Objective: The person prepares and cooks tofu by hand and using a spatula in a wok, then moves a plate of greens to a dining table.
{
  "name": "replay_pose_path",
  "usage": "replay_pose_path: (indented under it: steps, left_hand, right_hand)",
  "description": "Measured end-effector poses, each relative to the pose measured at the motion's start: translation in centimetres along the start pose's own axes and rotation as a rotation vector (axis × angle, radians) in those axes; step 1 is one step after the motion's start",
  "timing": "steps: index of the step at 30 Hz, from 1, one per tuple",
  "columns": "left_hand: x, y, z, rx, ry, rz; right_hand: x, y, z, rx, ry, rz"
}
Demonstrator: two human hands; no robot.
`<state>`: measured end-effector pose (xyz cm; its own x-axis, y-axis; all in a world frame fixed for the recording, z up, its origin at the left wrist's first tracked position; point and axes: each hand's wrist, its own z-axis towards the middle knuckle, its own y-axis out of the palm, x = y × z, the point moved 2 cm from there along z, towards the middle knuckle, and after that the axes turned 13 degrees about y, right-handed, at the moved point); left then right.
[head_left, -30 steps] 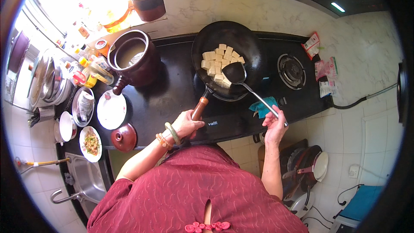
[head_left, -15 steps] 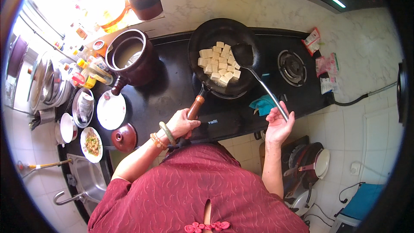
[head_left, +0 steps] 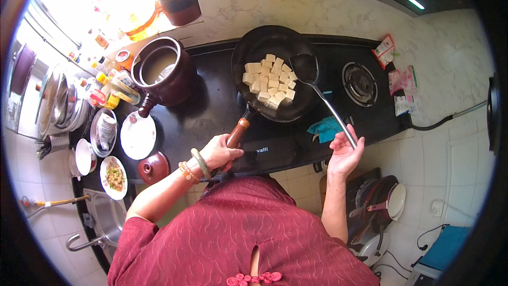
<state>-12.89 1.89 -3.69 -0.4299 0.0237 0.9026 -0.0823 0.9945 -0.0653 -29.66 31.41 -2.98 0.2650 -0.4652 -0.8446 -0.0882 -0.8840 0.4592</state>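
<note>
1. The black wok [head_left: 275, 71] sits on the dark stovetop [head_left: 211, 111] and serves as the landmark here.
2. The left hand [head_left: 219, 152] is closed around the wooden handle [head_left: 238, 132] that sticks out from the wok's near rim towards the person.
3. The right hand [head_left: 345, 151] grips the end of the ladle [head_left: 317, 82], fingers curled over its long metal shaft, to the right of the wok and nearer the person.
4. The ladle's dark bowl rests inside the wok at its right side, just beside the tofu cubes [head_left: 269, 79].
5. The pale tofu cubes lie packed together in the middle of the wok.
6. Left of the wok stands a brown clay pot [head_left: 161, 71], its opening uncovered.
7. A blue cloth [head_left: 324, 128] lies on the stovetop just right of the wok's near edge, under the ladle shaft.
8. A free burner [head_left: 360, 82] lies to the right of the wok.
9. A white plate [head_left: 137, 135] lies left of the wok handle, and a brown lid [head_left: 153, 168] sits nearer the person than that plate.
</note>
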Motion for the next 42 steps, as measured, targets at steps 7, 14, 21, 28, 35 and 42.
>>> replay_pose_path:
  steps: [7,14,21,28,35,42]
  left_hand:
    - [1.0,-0.8,-0.9,-0.033,-0.071,-0.042]
    - [3.1,-1.2,-1.9,-0.059,-0.129,-0.086]
    - [3.6,-1.6,-2.2,-0.091,-0.169,-0.094]
    - [4.5,-1.6,-2.7,-0.113,-0.204,-0.122]
    - [4.6,-1.6,-3.2,-0.154,-0.222,-0.139]
    - [4.9,-1.0,-3.8,-0.182,-0.222,-0.267]
  right_hand:
    - [-0.3,-0.2,-0.2,0.024,-0.014,0.012]
    - [-0.8,-0.1,-0.7,0.059,-0.034,0.009]
    - [-1.1,-0.2,-1.1,0.048,-0.038,-0.004]
    - [-1.3,-0.1,-1.3,0.031,-0.035,-0.009]
    - [-1.5,0.2,-1.3,0.020,-0.042,-0.058]
    - [-1.7,0.4,-1.3,0.030,-0.026,-0.060]
